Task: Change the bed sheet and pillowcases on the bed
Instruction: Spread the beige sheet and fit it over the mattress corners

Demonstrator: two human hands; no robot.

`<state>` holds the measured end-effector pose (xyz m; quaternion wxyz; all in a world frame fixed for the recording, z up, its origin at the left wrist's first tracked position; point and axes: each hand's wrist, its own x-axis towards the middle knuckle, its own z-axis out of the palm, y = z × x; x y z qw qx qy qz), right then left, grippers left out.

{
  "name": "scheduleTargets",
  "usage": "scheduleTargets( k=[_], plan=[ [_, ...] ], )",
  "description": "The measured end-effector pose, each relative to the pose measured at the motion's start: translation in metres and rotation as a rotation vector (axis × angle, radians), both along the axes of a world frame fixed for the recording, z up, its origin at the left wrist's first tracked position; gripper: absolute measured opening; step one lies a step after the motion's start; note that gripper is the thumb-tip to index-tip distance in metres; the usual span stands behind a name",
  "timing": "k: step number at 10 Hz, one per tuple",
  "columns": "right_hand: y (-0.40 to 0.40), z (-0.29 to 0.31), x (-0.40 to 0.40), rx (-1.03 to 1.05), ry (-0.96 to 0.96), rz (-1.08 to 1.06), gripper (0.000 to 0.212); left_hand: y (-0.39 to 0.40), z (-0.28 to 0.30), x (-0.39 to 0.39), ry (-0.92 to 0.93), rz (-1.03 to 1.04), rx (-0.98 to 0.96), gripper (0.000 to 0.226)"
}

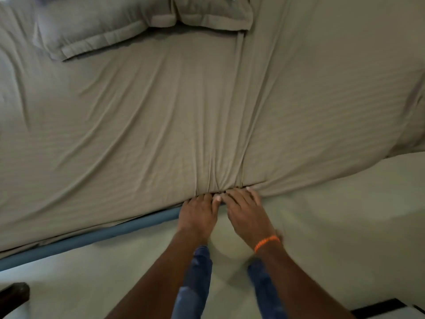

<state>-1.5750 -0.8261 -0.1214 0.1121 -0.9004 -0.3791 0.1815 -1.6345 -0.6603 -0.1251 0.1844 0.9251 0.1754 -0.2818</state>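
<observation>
A grey-green striped bed sheet [161, 116] covers the bed from the near edge to the top of the view, creased in long folds that run down and gather at one spot on the near edge. Both hands meet at that spot. The left hand [199, 212] is curled, its fingers pinching the gathered cloth at the edge; the fingertips sink into the folds, so how much cloth it holds is hard to make out. The right hand [247, 211] lies just beside it, touching it, fingers bent onto the same bunch of sheet, with an orange bracelet [266, 243] on the wrist; whether it grips or only presses is unclear. Left of the hands a blue mattress edge [92, 238] shows below the sheet. To the right the sheet hangs over the bed's corner, and its lower part is lost against the pale floor [322, 226]. Two pillows [128, 21] in matching cases lie at the far side, cut off by the top of the frame and blurred. Blue trouser legs [195, 284] show between the forearms
</observation>
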Motion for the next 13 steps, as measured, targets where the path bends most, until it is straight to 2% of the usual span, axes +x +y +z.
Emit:
scheduleTargets(
  k=[1, 2, 3, 4, 5, 6, 7, 8, 9, 10, 11, 12, 13],
  plan=[
    [-0.03, -0.015, -0.05, 0.236, 0.057, -0.166, 0.044, 0.016, -0.004, 0.009, 0.105, 0.06, -0.11, 0.057],
    [-0.033, -0.012, -0.051, 0.555, 0.754, -1.027, 0.046, 0.012, 0.001, 0.028, 0.205, 0.153, -0.069, 0.063],
    [-0.036, -0.013, 0.001, 0.95, 1.156, -1.789, 0.054, -0.011, 0.011, 0.034, 0.188, 0.245, 0.084, 0.058],
    [-0.042, -0.005, 0.057, 0.872, 0.981, -1.786, 0.041, -0.047, 0.018, 0.019, -0.002, 0.257, 0.222, 0.025],
    [-0.05, 0.003, 0.081, 0.713, 0.611, -1.671, 0.026, -0.079, 0.008, 0.003, -0.223, 0.379, 0.316, 0.006],
    [-0.067, 0.013, 0.106, 0.541, 0.261, -1.479, 0.031, -0.124, 0.012, 0.012, -0.389, 0.419, 0.201, 0.033],
    [-0.097, 0.014, 0.144, 0.354, 0.093, -1.499, 0.018, -0.165, 0.02, 0.037, -0.369, 0.231, 0.132, 0.053],
    [-0.121, 0.014, 0.171, 0.155, 0.064, -1.281, 0.026, -0.181, 0.021, 0.065, -0.321, 0.213, 0.136, 0.049],
    [-0.133, 0.014, 0.171, 0.098, -0.018, -0.943, 0.039, -0.179, 0.024, 0.09, -0.301, 0.316, 0.119, 0.036],
    [-0.157, 0.011, 0.162, 0.23, -0.069, -0.751, 0.03, -0.168, 0.022, 0.102, -0.253, 0.323, 0.096, 0.039],
    [-0.188, 0.008, 0.151, 0.208, -0.191, -0.366, 0.029, -0.158, 0.019, 0.1, -0.149, 0.219, 0.075, 0.056],
    [-0.205, 0.011, 0.154, 0.112, -0.213, -0.121, 0.04, -0.149, 0.021, 0.108, -0.045, 0.1, 0.09, 0.07],
    [-0.212, 0.011, 0.164, 0.024, -0.186, 0.047, 0.04, -0.142, 0.021, 0.119, 0.082, 0.045, 0.046, 0.08]
  ],
)
